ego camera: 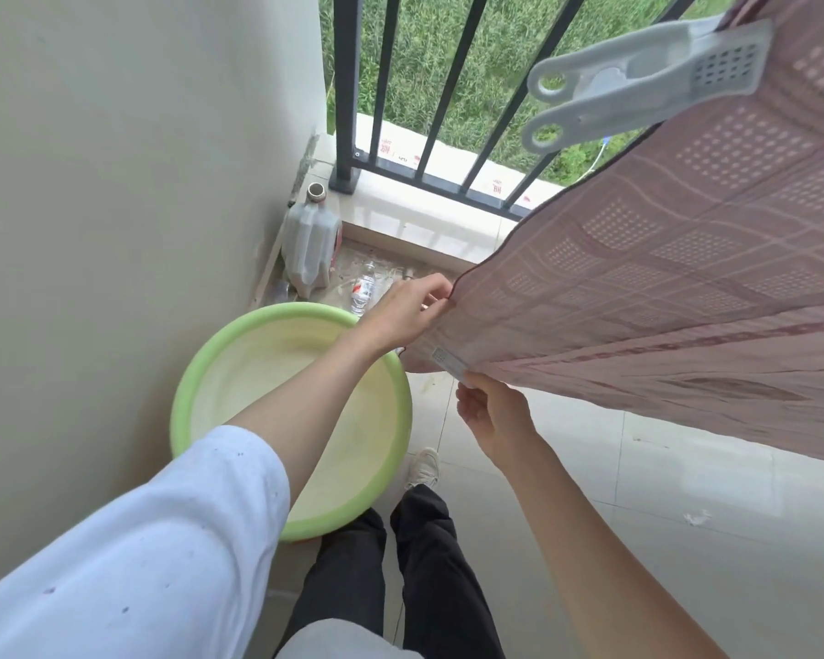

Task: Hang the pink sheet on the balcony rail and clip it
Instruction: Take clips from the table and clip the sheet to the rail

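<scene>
The pink checked sheet (662, 278) hangs down from the top right, draped over the dark balcony rail (391, 88), whose top bar is out of view. A large grey plastic clip (638, 83) clamps the sheet near the top. My left hand (407, 311) pinches the sheet's lower left corner. My right hand (491, 411) pinches the bottom hem beside a small white label (448, 361). Between the two hands the edge is pulled taut.
A green basin (220, 368) with a pale inside sits on the tiled floor by the left wall, under my left arm. A plastic jug (310, 244) and a bottle (363, 287) lie in the corner by the rail's base. My legs and shoe stand below.
</scene>
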Demonstrator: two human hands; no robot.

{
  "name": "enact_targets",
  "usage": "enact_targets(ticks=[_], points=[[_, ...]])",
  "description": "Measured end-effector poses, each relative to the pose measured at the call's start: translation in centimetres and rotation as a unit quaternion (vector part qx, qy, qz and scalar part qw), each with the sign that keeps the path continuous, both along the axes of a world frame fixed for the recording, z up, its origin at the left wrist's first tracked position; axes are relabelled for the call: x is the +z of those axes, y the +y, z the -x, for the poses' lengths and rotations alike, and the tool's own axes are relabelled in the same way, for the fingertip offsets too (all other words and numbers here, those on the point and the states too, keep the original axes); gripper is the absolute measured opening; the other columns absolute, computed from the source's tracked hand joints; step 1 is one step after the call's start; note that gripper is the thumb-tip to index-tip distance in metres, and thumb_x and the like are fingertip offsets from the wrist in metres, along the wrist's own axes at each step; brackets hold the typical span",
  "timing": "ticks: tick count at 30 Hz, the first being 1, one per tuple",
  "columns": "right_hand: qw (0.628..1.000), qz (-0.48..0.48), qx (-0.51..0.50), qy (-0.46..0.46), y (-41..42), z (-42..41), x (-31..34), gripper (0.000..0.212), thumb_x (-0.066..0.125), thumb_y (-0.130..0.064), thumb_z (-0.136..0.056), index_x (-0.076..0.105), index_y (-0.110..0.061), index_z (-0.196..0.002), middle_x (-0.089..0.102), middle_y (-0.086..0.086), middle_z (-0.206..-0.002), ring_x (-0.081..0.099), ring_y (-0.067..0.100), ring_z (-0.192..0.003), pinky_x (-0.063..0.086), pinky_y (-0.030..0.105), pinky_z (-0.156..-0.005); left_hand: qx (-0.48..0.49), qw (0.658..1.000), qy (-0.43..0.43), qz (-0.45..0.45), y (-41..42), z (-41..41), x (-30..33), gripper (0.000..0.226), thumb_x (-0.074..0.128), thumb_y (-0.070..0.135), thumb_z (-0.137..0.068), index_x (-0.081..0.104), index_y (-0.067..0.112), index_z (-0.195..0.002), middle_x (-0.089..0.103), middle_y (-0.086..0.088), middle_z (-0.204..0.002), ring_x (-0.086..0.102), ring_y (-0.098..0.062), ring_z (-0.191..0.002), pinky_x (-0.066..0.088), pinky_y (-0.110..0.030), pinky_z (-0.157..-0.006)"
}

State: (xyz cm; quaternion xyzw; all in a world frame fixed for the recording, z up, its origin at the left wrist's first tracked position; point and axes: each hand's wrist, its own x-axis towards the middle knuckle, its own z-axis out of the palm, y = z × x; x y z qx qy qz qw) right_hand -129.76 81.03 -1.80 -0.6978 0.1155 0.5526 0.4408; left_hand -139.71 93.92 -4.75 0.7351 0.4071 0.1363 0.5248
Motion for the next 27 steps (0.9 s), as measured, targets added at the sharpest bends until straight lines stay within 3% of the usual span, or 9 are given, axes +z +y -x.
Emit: enact_targets(ticks=[2, 5, 8, 12, 17, 21, 27], points=[[1.000, -0.003, 0.007, 0.005, -0.1, 0.2, -0.1, 0.008, 0.058, -0.002, -0.085, 0.057, -0.005, -0.077, 0.050, 0.006, -0.068, 0.047, 0.015, -0.061, 0.040, 0.020, -0.053, 0.000, 1.000, -0.001, -0.005, -0.1, 0.2, -0.2, 0.007, 0.056, 0.016, -0.090, 0.057, 0.013, -0.084, 0.060, 0.004, -0.080, 0.062, -0.019, -0.084, 0.052, -0.041, -0.083], [1.000, 0.006, 0.013, 0.003, -0.1, 0.5, -0.2, 0.012, 0.065, -0.016, -0.085, 0.058, -0.008, -0.079, 0.052, 0.004, -0.067, 0.048, 0.014, -0.062, 0.041, 0.022, -0.058, 0.009, 1.000, -0.008, -0.013, -0.3, 0.5, 0.0, 0.020, 0.057, 0.017, -0.090, 0.049, 0.025, -0.074, 0.057, 0.013, -0.075, 0.061, -0.021, -0.084, 0.052, -0.041, -0.082], [1.000, 0.003, 0.017, 0.026, 0.1, 1.3, -0.4, 0.016, 0.063, -0.021, -0.086, 0.058, -0.008, -0.079, 0.052, 0.004, -0.068, 0.047, 0.014, -0.061, 0.038, 0.024, -0.058, -0.001, 0.999, 0.012, -0.035, 0.0, 0.7, 0.3, 0.021, 0.060, 0.015, -0.088, 0.047, 0.026, -0.074, 0.063, 0.004, -0.078, 0.063, -0.021, -0.082, 0.051, -0.037, -0.080], [0.991, -0.032, -0.016, 0.132, 0.4, 2.7, -0.8, 0.009, 0.056, -0.012, -0.087, 0.054, -0.008, -0.080, 0.054, 0.007, -0.074, 0.047, 0.014, -0.058, 0.035, 0.023, -0.048, -0.013, 0.998, 0.049, -0.044, 0.8, 0.8, 0.9, 0.016, 0.060, 0.013, -0.083, 0.053, 0.024, -0.073, 0.065, 0.001, -0.076, 0.062, -0.018, -0.080, 0.049, -0.032, -0.078], [0.958, -0.119, -0.119, 0.233, 0.2, 4.8, -2.2, 0.018, 0.056, -0.026, -0.091, 0.055, -0.011, -0.081, 0.062, 0.006, -0.086, 0.051, 0.009, -0.048, 0.033, 0.019, -0.044, -0.030, 0.995, 0.090, -0.005, 1.2, 0.5, 1.2, 0.015, 0.059, 0.020, -0.081, 0.055, 0.024, -0.067, 0.063, 0.007, -0.074, 0.056, -0.021, -0.090, 0.037, -0.024, -0.067], [0.932, -0.150, -0.187, 0.270, 0.4, 6.0, -2.3, 0.019, 0.053, -0.026, -0.092, 0.056, -0.009, -0.084, 0.062, 0.004, -0.082, 0.046, 0.008, -0.050, 0.028, 0.018, -0.047, -0.073, 0.993, 0.093, -0.006, 1.8, 0.4, 1.8, 0.017, 0.056, 0.029, -0.083, 0.065, 0.015, -0.084, 0.070, -0.001, -0.088, 0.059, -0.023, -0.096, 0.048, -0.034, -0.083], [0.913, -0.181, -0.232, 0.283, 0.9, 6.1, -2.3, 0.020, 0.050, -0.023, -0.093, 0.056, -0.008, -0.082, 0.064, 0.004, -0.071, 0.043, 0.006, -0.043, 0.027, 0.015, -0.045, -0.060, 0.998, 0.006, -0.029, 1.9, -0.1, 3.5, 0.009, 0.064, 0.021, -0.081, 0.058, 0.024, -0.076, 0.065, 0.004, -0.076, 0.065, -0.018, -0.077, 0.053, -0.042, -0.078]])
